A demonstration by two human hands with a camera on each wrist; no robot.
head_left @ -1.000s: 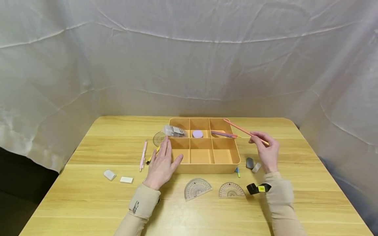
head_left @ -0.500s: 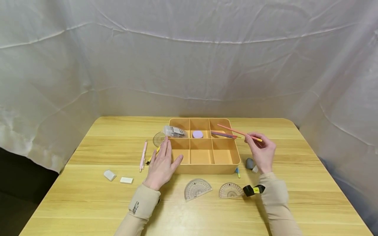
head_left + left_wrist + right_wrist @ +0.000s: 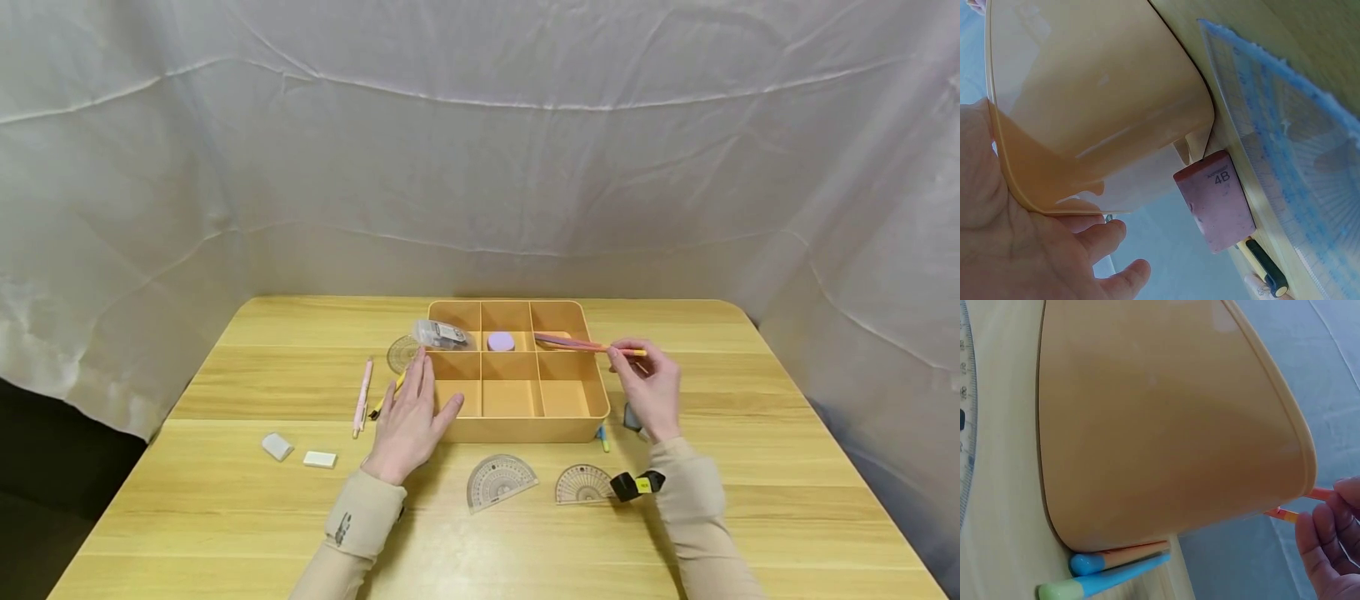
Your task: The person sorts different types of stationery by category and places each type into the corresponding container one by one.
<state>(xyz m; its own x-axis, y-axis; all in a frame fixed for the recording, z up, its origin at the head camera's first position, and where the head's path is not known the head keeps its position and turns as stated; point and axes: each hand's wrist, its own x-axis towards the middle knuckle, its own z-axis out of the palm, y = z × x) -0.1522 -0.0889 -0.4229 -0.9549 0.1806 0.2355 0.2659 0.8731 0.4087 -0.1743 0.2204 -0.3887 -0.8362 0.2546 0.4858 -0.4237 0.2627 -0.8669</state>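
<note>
My right hand (image 3: 652,387) pinches a coral pencil (image 3: 636,352) near its yellow end, beside the right wall of a tan six-compartment box (image 3: 517,430). That pencil reaches over the back right compartment, lying along several pencils (image 3: 555,340) there. In the right wrist view, fingers (image 3: 1316,550) grip it beyond the box rim. My left hand (image 3: 408,425) rests on the box's front left corner, fingers extended along the left side and thumb over the rim. A 4B eraser (image 3: 1215,200) lies beside the box in the left wrist view.
The back compartments hold a clear container (image 3: 441,335) and a lilac round item (image 3: 501,341). Protractors (image 3: 501,483) lie in front. Left are a pink pen (image 3: 363,398) and white erasers (image 3: 320,459). Two blue-tipped pencils (image 3: 1116,575) lie beside the box's right side.
My right hand has moved left and slightly down with the coral pencil, bringing it from above the box's right rim onto the other pencils. My left hand stays in place.
</note>
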